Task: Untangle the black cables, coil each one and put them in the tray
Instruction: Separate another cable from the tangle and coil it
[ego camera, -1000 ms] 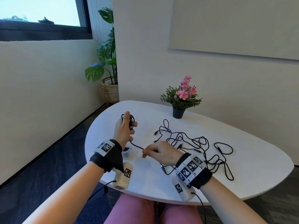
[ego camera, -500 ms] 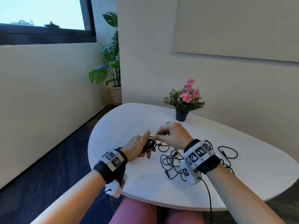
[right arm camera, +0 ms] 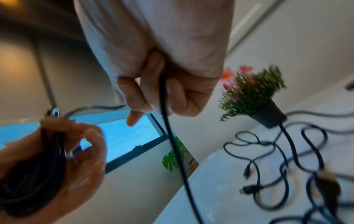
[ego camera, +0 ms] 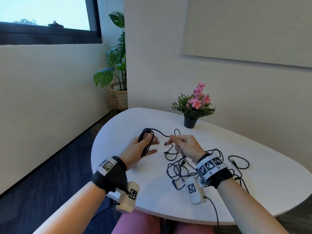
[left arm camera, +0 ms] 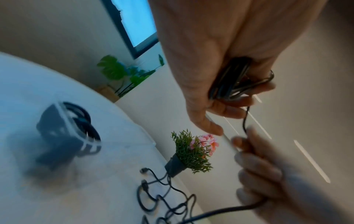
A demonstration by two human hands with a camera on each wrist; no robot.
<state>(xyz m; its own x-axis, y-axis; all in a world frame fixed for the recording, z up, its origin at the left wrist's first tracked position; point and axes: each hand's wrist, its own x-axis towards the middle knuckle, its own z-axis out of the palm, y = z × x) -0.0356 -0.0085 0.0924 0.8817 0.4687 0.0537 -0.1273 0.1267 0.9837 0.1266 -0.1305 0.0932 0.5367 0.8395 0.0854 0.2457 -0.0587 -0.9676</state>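
My left hand (ego camera: 149,143) is raised over the white table (ego camera: 253,191) and grips a partly wound coil of black cable (ego camera: 145,141), several loops thick in the left wrist view (left arm camera: 229,81). A free strand runs from the coil to my right hand (ego camera: 172,137), which pinches it near its end and lets it hang through the fingers (right arm camera: 164,97). The rest of the black cables (ego camera: 184,168) lie tangled on the table under my right wrist. The left wrist view shows a small dark tray (left arm camera: 55,125), blurred, with a coiled cable (left arm camera: 84,119) in it; the head view hides the tray.
A small potted plant with pink flowers (ego camera: 192,107) stands at the table's far edge behind the cables. A tall leafy plant in a woven basket (ego camera: 118,97) is on the floor in the corner. Loose loops of cable (ego camera: 239,162) reach toward the right of the table.
Half a second ago both hands met low over the table. My left hand has since lifted the coil up and left, and a strand now stretches between the hands.
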